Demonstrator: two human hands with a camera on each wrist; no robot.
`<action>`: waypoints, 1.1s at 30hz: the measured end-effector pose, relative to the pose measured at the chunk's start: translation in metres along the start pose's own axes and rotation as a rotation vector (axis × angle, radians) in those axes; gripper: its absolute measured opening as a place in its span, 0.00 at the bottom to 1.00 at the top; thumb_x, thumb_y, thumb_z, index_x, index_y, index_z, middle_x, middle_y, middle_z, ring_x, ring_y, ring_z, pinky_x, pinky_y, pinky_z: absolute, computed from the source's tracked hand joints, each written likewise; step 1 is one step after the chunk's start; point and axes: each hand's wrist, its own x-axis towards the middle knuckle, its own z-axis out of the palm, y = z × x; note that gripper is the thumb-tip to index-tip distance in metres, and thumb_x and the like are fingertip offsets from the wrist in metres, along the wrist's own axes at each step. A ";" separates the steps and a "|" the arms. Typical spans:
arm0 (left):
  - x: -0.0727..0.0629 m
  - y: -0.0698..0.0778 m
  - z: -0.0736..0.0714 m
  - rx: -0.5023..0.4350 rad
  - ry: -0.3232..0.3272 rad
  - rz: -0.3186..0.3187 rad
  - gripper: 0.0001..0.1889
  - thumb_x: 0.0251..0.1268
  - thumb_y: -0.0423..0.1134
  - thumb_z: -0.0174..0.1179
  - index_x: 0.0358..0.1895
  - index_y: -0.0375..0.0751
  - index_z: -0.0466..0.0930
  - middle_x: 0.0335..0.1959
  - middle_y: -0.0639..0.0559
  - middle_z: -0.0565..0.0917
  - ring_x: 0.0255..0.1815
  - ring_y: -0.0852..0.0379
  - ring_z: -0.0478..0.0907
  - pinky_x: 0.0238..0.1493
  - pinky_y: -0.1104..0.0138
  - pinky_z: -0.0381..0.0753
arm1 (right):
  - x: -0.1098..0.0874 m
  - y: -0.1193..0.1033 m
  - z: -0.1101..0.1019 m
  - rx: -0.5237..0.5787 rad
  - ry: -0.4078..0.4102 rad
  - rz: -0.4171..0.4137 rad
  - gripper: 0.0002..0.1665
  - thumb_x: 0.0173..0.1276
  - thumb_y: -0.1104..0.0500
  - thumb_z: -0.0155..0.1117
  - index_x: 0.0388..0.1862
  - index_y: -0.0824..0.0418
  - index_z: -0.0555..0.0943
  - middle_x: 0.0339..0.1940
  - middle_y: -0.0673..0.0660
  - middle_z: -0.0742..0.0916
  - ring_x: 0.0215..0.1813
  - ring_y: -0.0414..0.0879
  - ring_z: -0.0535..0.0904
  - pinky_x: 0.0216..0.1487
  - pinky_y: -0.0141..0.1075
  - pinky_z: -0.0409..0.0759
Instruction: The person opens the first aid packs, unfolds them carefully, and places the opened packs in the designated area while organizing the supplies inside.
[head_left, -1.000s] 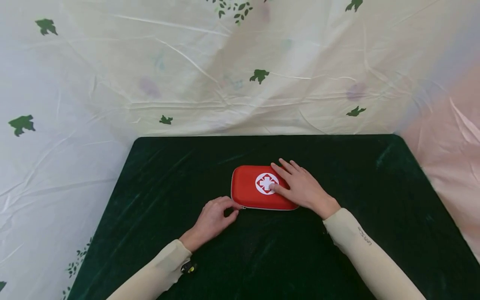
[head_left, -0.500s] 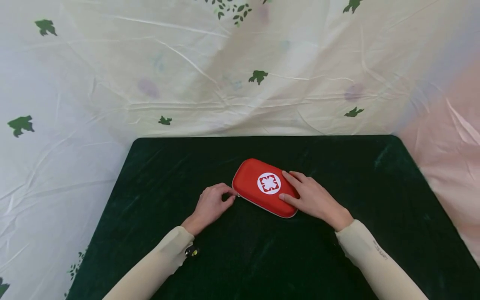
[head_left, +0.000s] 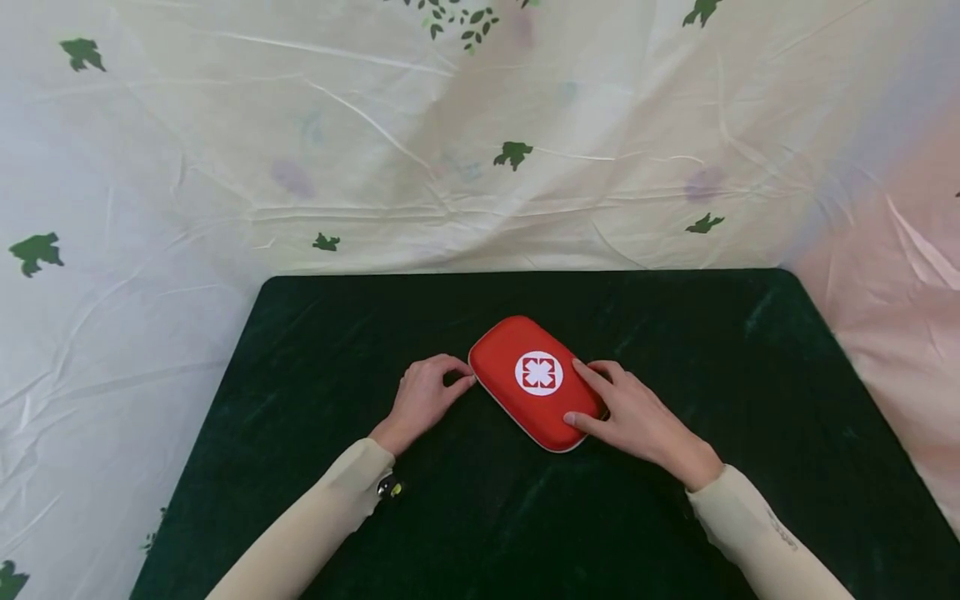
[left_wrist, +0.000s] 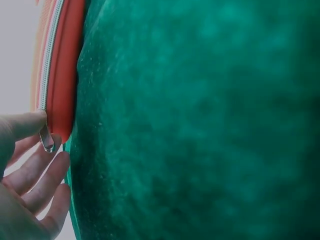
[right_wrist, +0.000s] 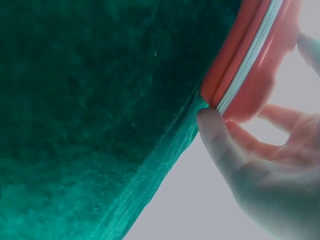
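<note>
Near the middle of the dark green velvet-covered table [head_left: 315, 350] lies a red hard-shell first-aid case [head_left: 537, 381] with a white round cross emblem [head_left: 539, 373] on its lid. It rests flat, lid up, and its long axis runs on a diagonal: one rounded short end points to the far left, the other to the near right, toward the person.

Just beside the case's far-left end sits the left hand [head_left: 422, 398], its fingers curled, thumb and forefinger pinching the small metal zipper pull [left_wrist: 46, 139] at the case's corner; the left wrist view shows the pull held against the white zipper line [left_wrist: 49, 55] that runs round the case's edge.

On the case's near-right part rests the right hand [head_left: 637, 417], its fingers fairly straight and laid on the lid, its thumb [right_wrist: 216, 137] pressed against the side of the case by the zipper seam.

Behind the table hangs a creased cream cloth [head_left: 480, 133] printed with green leaves. Both forearms wear beige sleeves [head_left: 322, 517].
</note>
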 end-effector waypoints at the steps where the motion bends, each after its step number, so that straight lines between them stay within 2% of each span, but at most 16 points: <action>1: 0.002 0.000 0.000 -0.003 0.002 -0.006 0.06 0.68 0.41 0.70 0.45 0.47 0.89 0.42 0.54 0.89 0.38 0.61 0.83 0.46 0.59 0.83 | -0.002 0.000 0.001 0.003 0.000 -0.001 0.54 0.67 0.31 0.68 0.84 0.53 0.62 0.73 0.63 0.71 0.60 0.56 0.73 0.52 0.49 0.80; 7: 0.012 0.002 0.002 -0.007 0.009 -0.036 0.06 0.70 0.40 0.69 0.46 0.47 0.89 0.42 0.53 0.90 0.30 0.62 0.79 0.41 0.61 0.82 | -0.010 0.000 0.005 0.021 -0.006 0.009 0.55 0.66 0.30 0.68 0.84 0.52 0.61 0.72 0.62 0.71 0.56 0.53 0.75 0.48 0.43 0.81; 14: 0.026 0.004 0.006 -0.029 0.024 -0.047 0.06 0.72 0.40 0.67 0.46 0.46 0.89 0.41 0.52 0.90 0.30 0.59 0.79 0.39 0.61 0.81 | -0.019 -0.001 0.006 0.043 0.001 0.017 0.54 0.67 0.30 0.68 0.83 0.53 0.62 0.71 0.62 0.72 0.53 0.51 0.77 0.46 0.41 0.81; 19: 0.036 0.003 0.009 -0.025 0.037 -0.049 0.06 0.72 0.40 0.67 0.46 0.46 0.89 0.43 0.52 0.90 0.33 0.58 0.79 0.41 0.61 0.81 | -0.024 -0.002 0.007 0.035 0.034 -0.030 0.49 0.67 0.38 0.73 0.80 0.57 0.68 0.68 0.59 0.75 0.53 0.48 0.78 0.49 0.43 0.84; 25: 0.044 0.004 0.012 -0.030 0.042 -0.053 0.07 0.73 0.39 0.67 0.48 0.45 0.89 0.44 0.51 0.90 0.35 0.56 0.80 0.44 0.59 0.83 | -0.028 -0.004 0.009 0.041 0.052 -0.093 0.46 0.65 0.46 0.78 0.77 0.58 0.71 0.63 0.55 0.78 0.51 0.43 0.80 0.49 0.38 0.86; 33: 0.051 0.006 0.014 -0.046 0.033 -0.071 0.08 0.73 0.39 0.66 0.50 0.44 0.89 0.45 0.50 0.90 0.36 0.55 0.80 0.47 0.58 0.83 | -0.031 -0.003 0.007 0.042 0.024 -0.133 0.44 0.65 0.47 0.78 0.76 0.58 0.73 0.59 0.52 0.80 0.47 0.41 0.81 0.46 0.32 0.85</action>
